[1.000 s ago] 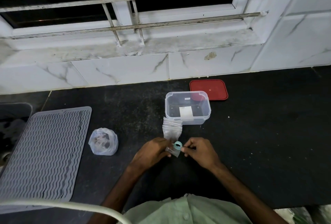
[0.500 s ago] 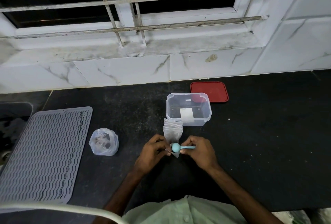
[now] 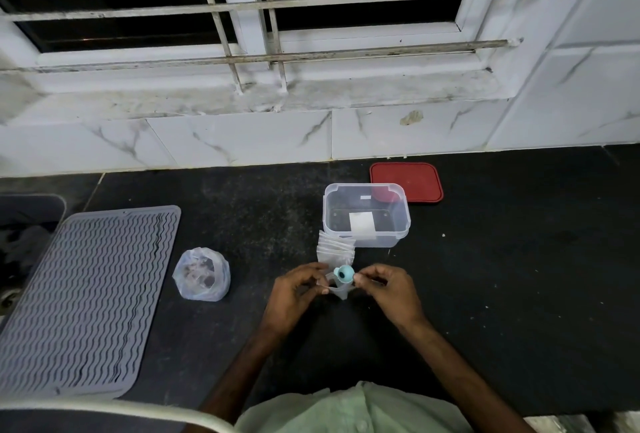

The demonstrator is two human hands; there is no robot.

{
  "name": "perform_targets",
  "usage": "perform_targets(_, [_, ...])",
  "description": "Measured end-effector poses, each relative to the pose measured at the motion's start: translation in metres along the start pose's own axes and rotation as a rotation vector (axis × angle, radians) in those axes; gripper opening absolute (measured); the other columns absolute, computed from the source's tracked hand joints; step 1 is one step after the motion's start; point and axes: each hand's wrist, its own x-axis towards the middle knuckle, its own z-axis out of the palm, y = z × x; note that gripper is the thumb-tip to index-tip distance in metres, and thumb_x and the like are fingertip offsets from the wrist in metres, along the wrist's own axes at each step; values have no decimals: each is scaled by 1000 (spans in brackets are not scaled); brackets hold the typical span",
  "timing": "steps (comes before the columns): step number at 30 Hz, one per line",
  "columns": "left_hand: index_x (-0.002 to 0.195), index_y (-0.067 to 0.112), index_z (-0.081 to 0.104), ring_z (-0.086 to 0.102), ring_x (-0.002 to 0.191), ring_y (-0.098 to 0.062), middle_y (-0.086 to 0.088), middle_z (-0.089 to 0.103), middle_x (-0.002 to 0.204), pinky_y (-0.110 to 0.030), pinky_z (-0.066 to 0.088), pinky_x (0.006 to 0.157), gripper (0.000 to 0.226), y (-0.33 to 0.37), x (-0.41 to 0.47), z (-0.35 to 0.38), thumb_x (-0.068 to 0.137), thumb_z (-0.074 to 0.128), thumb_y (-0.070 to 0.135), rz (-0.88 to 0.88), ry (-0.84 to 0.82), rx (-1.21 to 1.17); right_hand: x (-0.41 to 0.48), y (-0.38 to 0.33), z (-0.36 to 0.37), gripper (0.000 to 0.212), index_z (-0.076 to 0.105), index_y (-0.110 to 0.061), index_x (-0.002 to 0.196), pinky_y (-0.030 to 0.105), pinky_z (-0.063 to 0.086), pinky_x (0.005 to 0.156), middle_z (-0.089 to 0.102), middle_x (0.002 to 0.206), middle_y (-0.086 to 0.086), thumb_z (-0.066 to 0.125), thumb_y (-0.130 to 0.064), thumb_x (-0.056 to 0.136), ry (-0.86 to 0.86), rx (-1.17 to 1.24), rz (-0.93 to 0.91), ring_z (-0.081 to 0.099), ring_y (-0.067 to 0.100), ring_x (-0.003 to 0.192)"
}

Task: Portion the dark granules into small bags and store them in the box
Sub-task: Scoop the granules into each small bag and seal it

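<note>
My left hand (image 3: 294,294) pinches one side of a small clear bag (image 3: 341,290) just above the black counter. My right hand (image 3: 388,289) pinches the bag's other side and holds a small teal spoon (image 3: 344,273), its bowl facing up above the bag's mouth with dark granules in it. A stack of small clear bags (image 3: 336,247) lies just beyond my hands. The clear plastic box (image 3: 367,214) stands open behind the stack, with a white slip inside. A knotted plastic bag with dark granules (image 3: 202,275) sits to the left.
The red lid (image 3: 408,181) lies flat behind the box, near the white tiled wall. A grey ribbed drying mat (image 3: 86,297) covers the counter's left part, with a sink edge (image 3: 31,204) beyond it. A white cable (image 3: 121,408) crosses the bottom left.
The teal spoon has turned from lying sideways over the small bag to standing with its bowl up above the bag's mouth. Both hands stayed in place on the bag.
</note>
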Motion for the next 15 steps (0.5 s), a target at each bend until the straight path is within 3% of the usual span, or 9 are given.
perform_targets(5, [86, 13, 75, 63, 113, 0, 15, 71, 114, -16, 47, 97, 11, 1, -4, 4, 81, 75, 4, -42, -22, -19, -4, 13, -5, 7, 77, -19, 80, 25, 52, 78, 76, 81, -3, 78, -13, 82, 48, 95, 57, 70, 10, 79])
perform_targets(10, [88, 10, 75, 67, 107, -5, 15, 72, 112, -18, 50, 94, 12, 4, -5, 7, 80, 74, 0, -55, -13, -59, -10, 4, -3, 16, 76, -24, 76, 20, 52, 75, 68, 80, -11, 85, -12, 71, 91, -112, -225, 67, 6, 81])
perform_targets(13, [90, 9, 75, 68, 104, -6, 13, 73, 109, -23, 52, 93, 13, 7, -2, 11, 80, 75, 1, -60, -14, -70, -6, 4, 0, 17, 74, -25, 71, 28, 52, 76, 64, 79, -13, 86, -13, 67, 60, -194, -270, 63, 6, 81])
perform_targets(15, [87, 6, 75, 68, 102, -5, 14, 73, 107, -18, 51, 90, 12, 10, -1, 13, 78, 75, -1, -49, -5, -74, -3, 4, -1, 20, 72, -24, 68, 29, 52, 76, 62, 81, -12, 86, -10, 65, 45, -178, -280, 63, 8, 80])
